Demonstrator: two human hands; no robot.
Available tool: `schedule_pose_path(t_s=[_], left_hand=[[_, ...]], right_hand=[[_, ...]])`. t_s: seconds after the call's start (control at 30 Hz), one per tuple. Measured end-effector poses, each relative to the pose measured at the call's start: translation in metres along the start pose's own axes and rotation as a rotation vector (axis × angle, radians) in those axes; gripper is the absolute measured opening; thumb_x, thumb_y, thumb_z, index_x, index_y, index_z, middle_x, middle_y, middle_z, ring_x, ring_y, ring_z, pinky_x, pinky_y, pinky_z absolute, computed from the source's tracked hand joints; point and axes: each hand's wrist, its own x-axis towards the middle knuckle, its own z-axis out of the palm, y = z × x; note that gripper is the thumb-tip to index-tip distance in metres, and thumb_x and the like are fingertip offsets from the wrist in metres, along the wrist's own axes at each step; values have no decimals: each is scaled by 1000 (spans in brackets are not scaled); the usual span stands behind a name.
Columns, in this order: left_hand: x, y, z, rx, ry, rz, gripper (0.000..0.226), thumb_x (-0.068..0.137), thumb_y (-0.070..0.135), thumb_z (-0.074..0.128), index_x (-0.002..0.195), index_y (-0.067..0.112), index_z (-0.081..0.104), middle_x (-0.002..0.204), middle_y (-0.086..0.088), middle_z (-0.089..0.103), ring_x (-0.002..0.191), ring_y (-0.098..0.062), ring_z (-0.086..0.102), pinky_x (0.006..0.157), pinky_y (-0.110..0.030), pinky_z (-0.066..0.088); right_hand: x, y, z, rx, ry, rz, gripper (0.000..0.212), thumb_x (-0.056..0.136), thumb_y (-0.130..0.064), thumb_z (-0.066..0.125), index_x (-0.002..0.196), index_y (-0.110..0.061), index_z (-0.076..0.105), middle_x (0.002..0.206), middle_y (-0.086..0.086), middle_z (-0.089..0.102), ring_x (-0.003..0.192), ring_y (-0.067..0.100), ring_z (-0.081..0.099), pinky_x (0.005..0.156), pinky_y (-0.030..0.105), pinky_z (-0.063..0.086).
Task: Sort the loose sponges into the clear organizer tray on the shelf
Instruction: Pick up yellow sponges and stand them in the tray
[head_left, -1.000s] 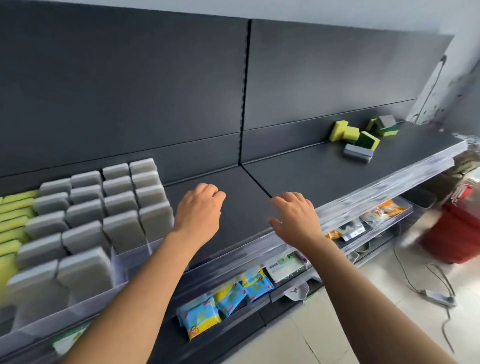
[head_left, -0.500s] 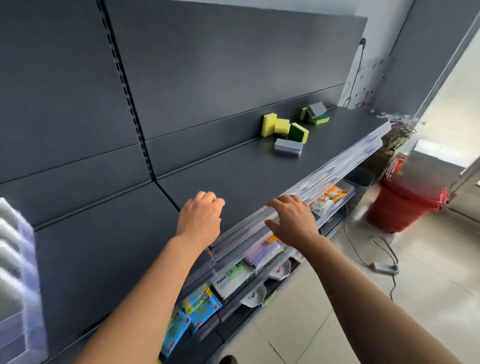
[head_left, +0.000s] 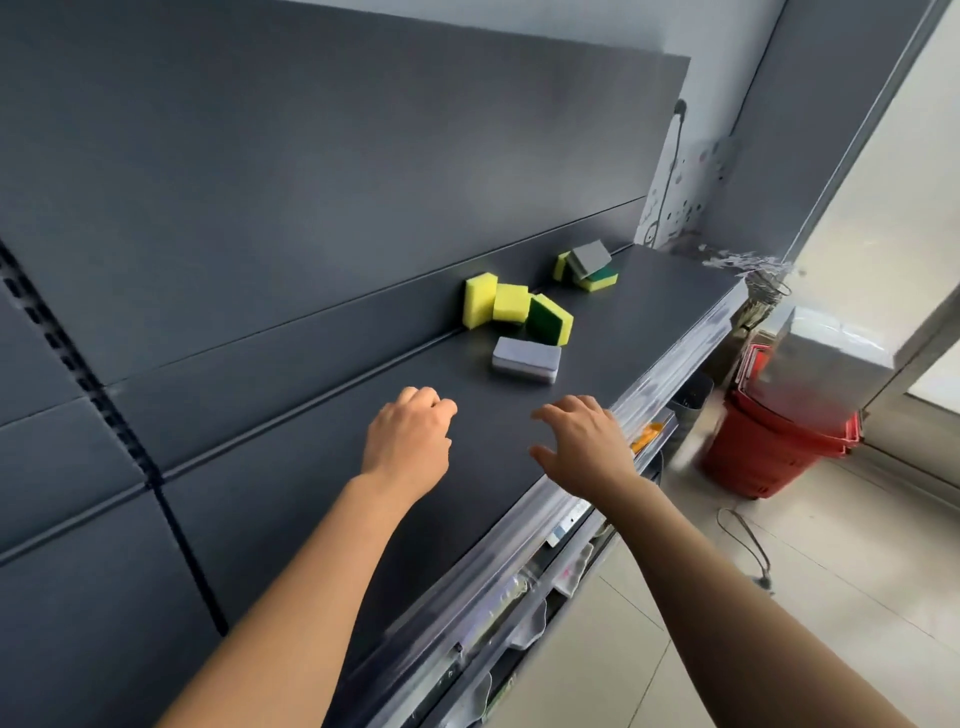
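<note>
**Hands nearer loose sponges**

View has swung right since prior frame; organizer tray now out of shot. Left hand (head_left: 408, 441) loosely curled, empty. Right hand (head_left: 582, 447) fingers spread, empty. Grey sponge (head_left: 526, 359) lies on shelf (head_left: 322, 499) just ahead; yellow/green sponges (head_left: 514, 307) behind it.

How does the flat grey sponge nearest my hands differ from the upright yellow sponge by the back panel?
The flat grey rectangular sponge lies on its broad face in the open on the dark shelf; the upright yellow sponge stands on edge, leaning against the back panel. The grey one lies alone; the yellow one adjoins another yellow sponge. Both are loose, unheld blocks.
</note>
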Motion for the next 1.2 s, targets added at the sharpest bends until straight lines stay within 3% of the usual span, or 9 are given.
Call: schedule_pose_path(t_s=[0.43,0.7,0.9,1.0,1.07,1.2], left_hand=[[154,5,42,-11,-10,-26,36,89,26,58,123,16,53,127,-3,50,118,-22,43,92,-35,42],[239,8,71,53,1,-170,44,88,20,59,128,13,43,139,-10,37,123,-28,38,91,-40,41],[278,10,94,79,-23,-281,60,88,10,55,141,12,26,141,-9,34,122,-28,37,91,-38,40],[288,12,99,88,18,-374,55,89,12,55,139,9,32,127,-12,41,111,-29,42,85,-37,41],[292,14,99,113,37,-403,42,89,14,56,129,10,45,118,-11,45,105,-28,45,80,-35,40],[291,20,100,94,67,-420,32,86,15,61,118,12,57,112,-9,47,101,-27,46,76,-34,39]], right_hand=[[133,73,20,34,-13,-8,46,89,-35,58,133,-26,47,134,3,48,124,25,40,100,37,35],[213,121,35,1,-91,-159,60,85,-9,55,139,-31,39,153,5,20,129,30,32,100,39,37],[249,145,47,31,-126,-256,60,80,0,55,133,-26,46,149,4,20,127,28,26,78,37,51],[259,155,52,34,-129,-252,56,80,2,54,130,-24,50,141,6,27,124,28,27,77,33,46],[264,162,56,31,-120,-252,54,80,2,53,128,-24,52,137,7,31,121,27,29,78,31,44],[276,171,59,75,-119,-254,49,87,-7,55,132,-25,48,125,8,38,116,27,38,79,36,47]])
